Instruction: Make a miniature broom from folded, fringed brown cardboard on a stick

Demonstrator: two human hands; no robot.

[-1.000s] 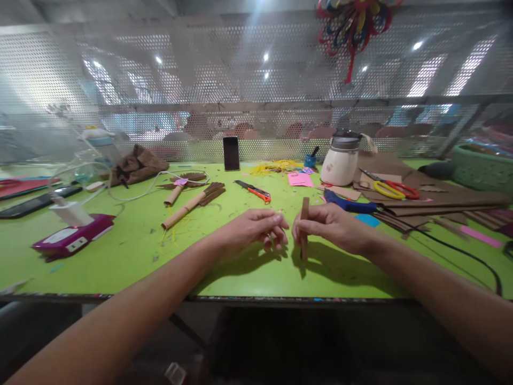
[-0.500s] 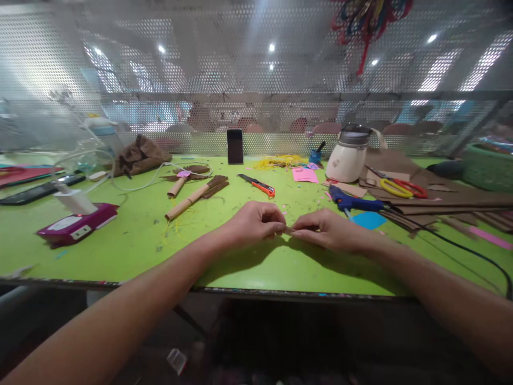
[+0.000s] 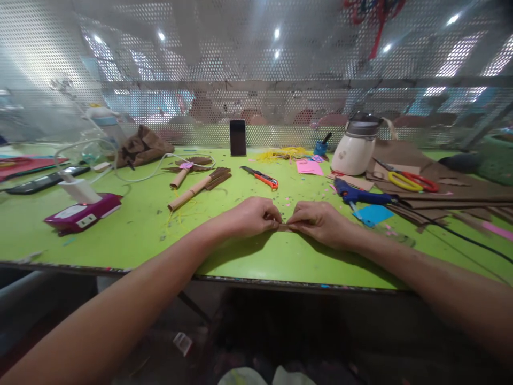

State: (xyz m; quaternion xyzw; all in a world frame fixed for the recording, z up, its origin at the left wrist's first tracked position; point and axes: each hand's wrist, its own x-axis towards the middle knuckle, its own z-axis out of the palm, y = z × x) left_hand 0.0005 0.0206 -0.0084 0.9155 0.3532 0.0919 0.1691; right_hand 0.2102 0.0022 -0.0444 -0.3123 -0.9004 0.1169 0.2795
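Near the table's front, my left hand (image 3: pixel 256 216) and my right hand (image 3: pixel 320 222) pinch the two ends of a small strip of brown paper (image 3: pixel 284 228). Most of the strip is hidden by my fingers; a short piece shows between them. Beyond my hands lies a utility knife (image 3: pixel 262 176) with an orange end. To the left are two rolled brown paper pieces, a longer roll (image 3: pixel 192 193) with a fringed end and a shorter roll (image 3: pixel 182 175) with a pink piece on it. A blue glue gun (image 3: pixel 358 193) rests right of my right hand.
A purple power strip (image 3: pixel 84 213) with a white charger stands at left. Toward the back are a phone (image 3: pixel 238 138), yellow shreds (image 3: pixel 284 154), pink sticky notes (image 3: pixel 309 167) and a white jug (image 3: pixel 352 152). Scissors (image 3: pixel 412 182) lie on brown paper (image 3: pixel 460 199) at right. The glue gun's black cord trails rightward.
My view has tilted down and turned slightly left, so the table items sit higher and further right. My fingers have shifted on the brown strip, which now lies lower, near the tabletop.
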